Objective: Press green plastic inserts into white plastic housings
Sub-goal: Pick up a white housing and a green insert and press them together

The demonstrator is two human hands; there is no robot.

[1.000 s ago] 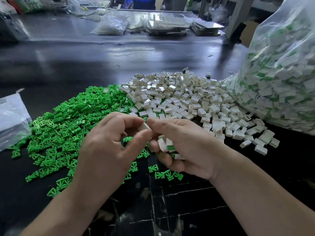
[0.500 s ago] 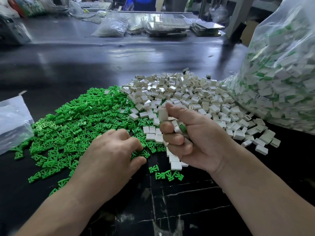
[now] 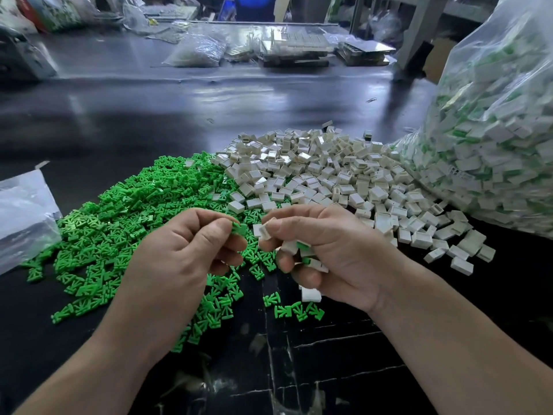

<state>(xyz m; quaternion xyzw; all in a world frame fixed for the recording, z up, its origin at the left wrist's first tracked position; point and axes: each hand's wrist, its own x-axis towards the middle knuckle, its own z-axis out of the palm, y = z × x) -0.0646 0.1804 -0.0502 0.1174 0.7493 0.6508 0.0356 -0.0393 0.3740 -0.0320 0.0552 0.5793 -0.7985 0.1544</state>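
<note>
Risen from the green heap, the left hand pinches a green insert beside the white housing pinched by the right hand, unjoined; that heap and the white heap are large at the middle of the bench.

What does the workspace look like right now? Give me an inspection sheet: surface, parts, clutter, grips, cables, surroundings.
surface: dark glossy table, scuffed near edge.
job's things: green inserts heaped left, white housings heaped right, heaps touching; big clear bag of white-and-green parts far right.
clutter: flat plastic bag at left edge.
grips: left hand pinches one green insert; right hand pinches one white housing, other pieces in palm.
cables: nothing seen.
surroundings: bagged parts and trays farther back.
</note>
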